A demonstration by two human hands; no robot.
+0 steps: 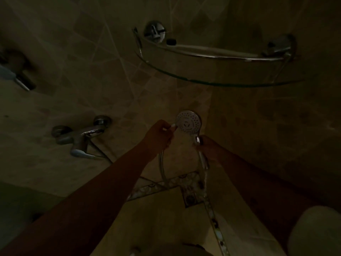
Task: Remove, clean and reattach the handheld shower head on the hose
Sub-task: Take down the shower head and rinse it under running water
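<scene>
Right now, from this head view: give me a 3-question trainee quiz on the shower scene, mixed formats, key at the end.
1. True or false: the shower head has its spray face turned toward the camera.
2. Multiple choice: what does the right hand grip? A) the mixer tap B) the shower head's handle C) the glass corner shelf
3. Fill in: the left hand has its fingertips at the ___ of the spray face.

Key:
1. True; the nozzle holes are visible.
2. B; its fingers curl round the chrome handle below the face.
3. Left edge; whether it pinches anything there is too dark to tell.
</scene>
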